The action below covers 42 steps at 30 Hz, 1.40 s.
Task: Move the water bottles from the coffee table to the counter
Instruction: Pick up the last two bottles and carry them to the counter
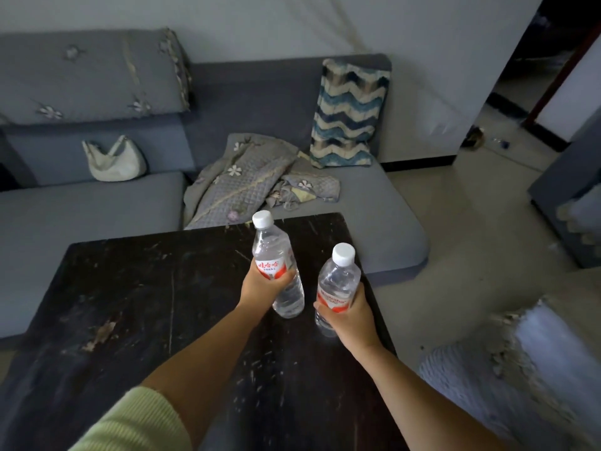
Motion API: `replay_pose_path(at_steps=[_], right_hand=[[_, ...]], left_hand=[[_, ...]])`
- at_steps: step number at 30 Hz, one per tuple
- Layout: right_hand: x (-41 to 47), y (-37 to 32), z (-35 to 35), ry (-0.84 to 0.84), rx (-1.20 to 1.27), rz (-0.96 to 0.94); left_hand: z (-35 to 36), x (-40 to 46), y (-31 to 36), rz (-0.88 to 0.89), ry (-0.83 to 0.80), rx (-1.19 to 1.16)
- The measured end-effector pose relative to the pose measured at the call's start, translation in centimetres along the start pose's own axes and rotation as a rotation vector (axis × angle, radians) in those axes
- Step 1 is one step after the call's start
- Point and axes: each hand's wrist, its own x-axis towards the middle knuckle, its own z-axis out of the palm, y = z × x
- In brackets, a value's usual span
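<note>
Two clear water bottles with white caps and red-and-white labels are over the dark, scratched coffee table (136, 304). My left hand (263, 284) grips the left bottle (271, 249) around its label; the bottle leans slightly and its base is at the tabletop. My right hand (349, 315) grips the right bottle (338, 278) around its label, near the table's right edge. Whether either base touches the table I cannot tell. No counter is in view.
A grey sofa (374, 203) wraps the table's far side and left, with a crumpled quilted cover (247, 177), a white handbag (113, 161) and a zigzag cushion (348, 115). Bare floor (471, 222) leads right towards a doorway (527, 102). A worn seat (520, 362) stands at lower right.
</note>
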Motion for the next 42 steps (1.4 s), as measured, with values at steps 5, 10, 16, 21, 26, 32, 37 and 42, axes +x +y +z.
replay_pose_path(at_steps=[5,10,16,21,26,32,37,42], right_hand=[[-4.3,0.3,-1.1,0.045,-0.008,0.065],[-11.0,-0.3,-2.0,0.141,-0.030,0.163],[-21.1,1.1,-2.4,0.261,-0.017,0.329],[-29.3,1.8,-5.5,0.435,-0.031,0.383],[-37.5,3.3,-11.6,0.664,0.023,0.462],[-48.4,6.3,-18.6,0.928,0.042,0.567],[-60.2,9.8,-24.4,1.163,0.077,0.695],[-71.5,11.8,-27.6,1.373,0.116,0.804]], left_hand=[[-2.4,-4.6,-1.8,-0.004,-0.082,0.110],[-5.3,-10.6,-3.0,0.011,-0.208,0.248],[-8.5,-17.3,-4.5,0.076,-0.420,0.447],[-7.7,-22.4,-3.5,0.161,-0.574,0.567],[-2.4,-27.9,-1.2,0.255,-0.779,0.584],[6.8,-37.4,0.3,0.359,-1.044,0.601],[14.9,-49.1,-0.3,0.480,-1.345,0.599],[20.8,-60.5,-2.1,0.533,-1.561,0.636]])
